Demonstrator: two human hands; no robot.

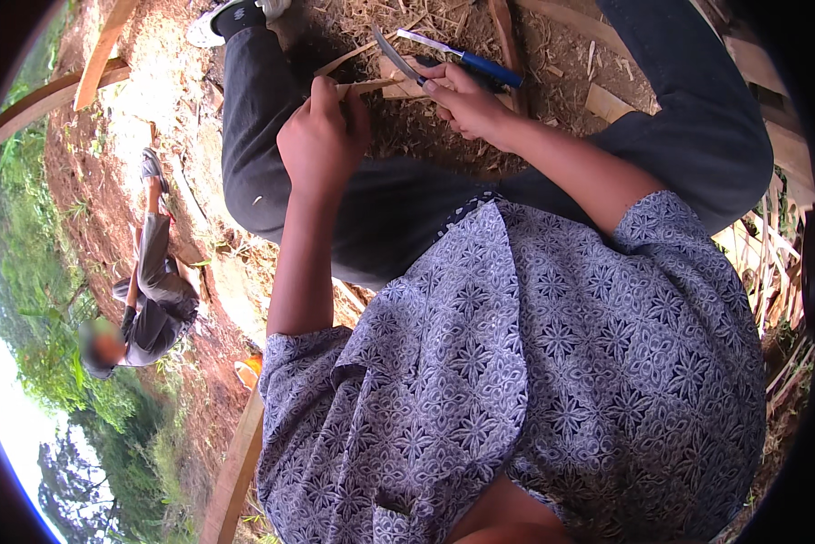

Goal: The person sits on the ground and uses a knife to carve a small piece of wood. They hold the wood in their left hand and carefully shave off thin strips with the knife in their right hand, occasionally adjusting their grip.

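A: What are the hands doing?

B: The left hand (321, 136) is curled shut, pinching a thin pale wooden stick (357, 86) by its near end. The right hand (466, 100) is closed around a curved grey-bladed knife (396, 56), its blade resting across the stick.

A: Where is the stick?

B: Between the knees, above straw-strewn brown soil (444, 27). A blue-handled knife (466, 58) lies just beyond the right hand.

A: Anything else?

B: Another person in grey clothes (153, 299) sits well apart at the left.
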